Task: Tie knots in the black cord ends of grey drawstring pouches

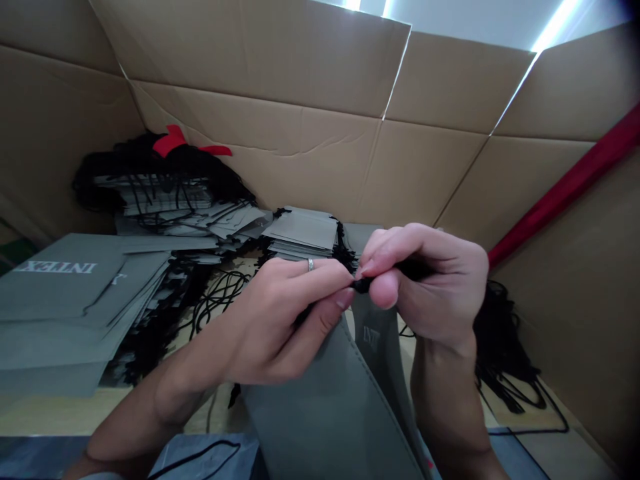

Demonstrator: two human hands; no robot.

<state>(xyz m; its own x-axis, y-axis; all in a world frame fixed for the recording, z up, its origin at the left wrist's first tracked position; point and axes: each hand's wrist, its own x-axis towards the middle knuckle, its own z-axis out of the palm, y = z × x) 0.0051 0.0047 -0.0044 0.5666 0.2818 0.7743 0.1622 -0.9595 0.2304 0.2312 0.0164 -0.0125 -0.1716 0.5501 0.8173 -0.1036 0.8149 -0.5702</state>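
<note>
Taking the meeting fingertips as the dial's centre, the matte grey, thin-walled fabric pouch with a stitched edge (320,407) hangs at six o'clock, its two panels parted towards the bottom. Just above it, a short, dark bit of black cord (362,285) is pinched from both sides: the left hand's (285,323) grip has thumb and forefinger together on its nine o'clock end, while the right hand's (430,283) grip is clamped on its three o'clock end. The pouch looks light and fairly stiff, likely to bend rather than drape and to crease if squeezed; its seam seems the firmest place to hold. The cord should be soft, pliant and not fragile, but small enough to slip, so fingertip pads close to its ends suit it best. On the pale tabletop (50,412), similar grey pouches with white lettering (45,293) lie at nine o'clock.
</note>
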